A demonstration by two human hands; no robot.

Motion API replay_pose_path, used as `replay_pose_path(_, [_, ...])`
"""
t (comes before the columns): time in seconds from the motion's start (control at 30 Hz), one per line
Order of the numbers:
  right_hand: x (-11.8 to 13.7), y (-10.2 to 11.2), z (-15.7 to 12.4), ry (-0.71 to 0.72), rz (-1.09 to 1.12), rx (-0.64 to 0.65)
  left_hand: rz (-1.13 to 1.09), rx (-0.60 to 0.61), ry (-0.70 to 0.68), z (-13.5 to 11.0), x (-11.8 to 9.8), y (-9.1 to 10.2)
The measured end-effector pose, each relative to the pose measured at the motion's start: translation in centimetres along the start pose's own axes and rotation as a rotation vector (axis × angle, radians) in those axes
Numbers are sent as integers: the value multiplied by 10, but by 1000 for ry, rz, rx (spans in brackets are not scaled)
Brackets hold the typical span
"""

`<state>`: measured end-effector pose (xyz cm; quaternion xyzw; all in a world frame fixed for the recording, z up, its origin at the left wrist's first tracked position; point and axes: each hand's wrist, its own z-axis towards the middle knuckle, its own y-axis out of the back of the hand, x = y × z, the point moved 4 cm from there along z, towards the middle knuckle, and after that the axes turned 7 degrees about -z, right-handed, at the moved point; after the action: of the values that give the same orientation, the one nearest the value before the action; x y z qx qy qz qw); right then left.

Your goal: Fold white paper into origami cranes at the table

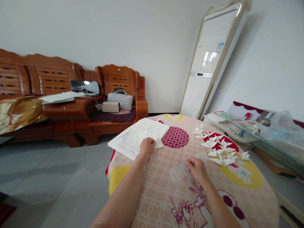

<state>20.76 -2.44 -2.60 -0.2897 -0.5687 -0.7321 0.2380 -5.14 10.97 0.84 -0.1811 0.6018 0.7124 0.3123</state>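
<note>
"Reading the patterned tablecloth (159, 193) as a clock face, from the left?"
"At ten o'clock, a stack of printed sheets (125, 139)."
"And the left hand (147, 147)?"
"Also at ten, by the stack's near edge, fingers bent nearly together at a plain white paper (160, 143); impossible to tell whether pinched or merely pressed down."
"Next, the right hand (196, 167)?"
"Around the clock's centre, low over the tablecloth, thumb and forefinger close together; hard to tell whether holding anything."
"Farther right?"
"Folded paper cranes (223, 161), clustered at two o'clock."
</note>
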Motion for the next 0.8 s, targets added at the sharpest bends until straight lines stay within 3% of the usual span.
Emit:
replay_pose_path(0.4, [10,6,-2,-1,39,-42,4,-131,36,-3,-4,5])
replay_pose_path(0.63, [23,41,1,93,-15,-335,-76,-230,-7,-6,-11,12])
replay_pose_path(0.8, [8,38,5,-23,-40,-263,-100,-228,-8,-6,-12,11])
